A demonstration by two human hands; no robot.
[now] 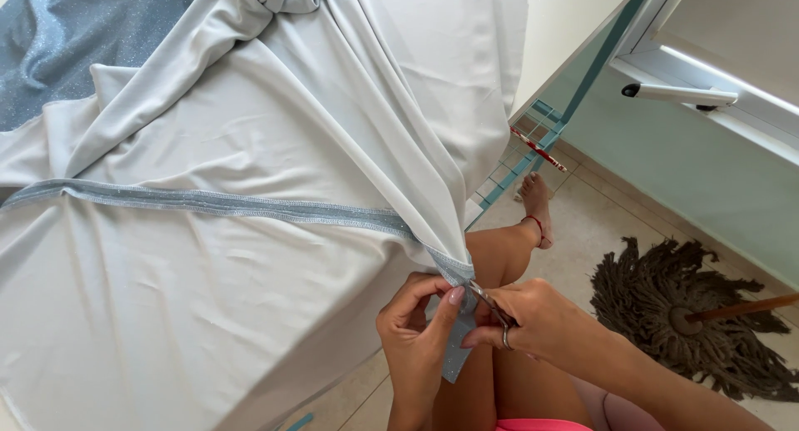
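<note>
Grey fabric (pixel 250 256) drapes across the frame's left; its sparkly blue seam strip (pixel 454 269) ends at lower centre. Left hand (pixel 416 335) pinches the strip closed. Right hand (pixel 541 319) is closed round small scissors (pixel 487 302) (blades at the seam). Risk: slack fabric could be nicked, or the left fingertips, which lie just beside the blades.

Bright, even daylight; sharp focus, soft shadows.

Pale grey fabric (pixel 250 265) draped over table edge, glittery blue seam strip (pixel 250 205) crossing it, small metal scissors (pixel 489 304) at seam's end
</note>
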